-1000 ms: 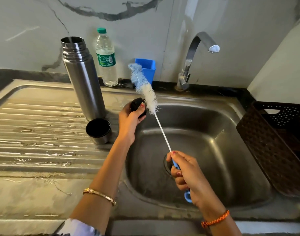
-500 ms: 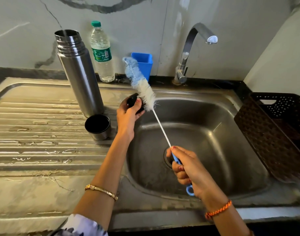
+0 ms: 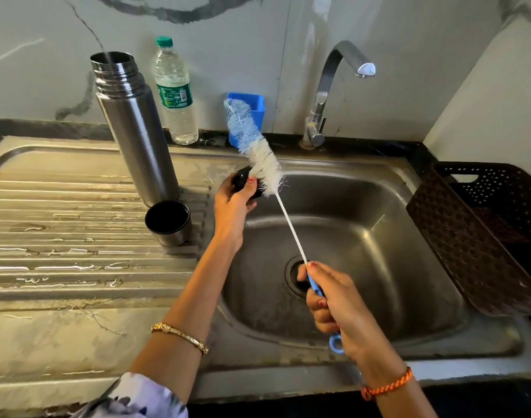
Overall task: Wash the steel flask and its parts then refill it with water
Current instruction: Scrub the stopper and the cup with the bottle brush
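Observation:
The open steel flask stands upright on the drainboard, left of the basin. Its cup lid sits mouth-up just in front of it. My left hand grips the black stopper over the basin's left rim. My right hand holds the blue handle of a long bottle brush. The brush's white and blue bristles press against the stopper.
The steel sink basin has its drain under my right hand. A tap stands behind it, with no water running. A water bottle and a blue holder stand by the wall. A dark basket sits at right.
The brush head has slid a little along the stopper. Both hands stay in much the same place over the basin; the view has shifted slightly.

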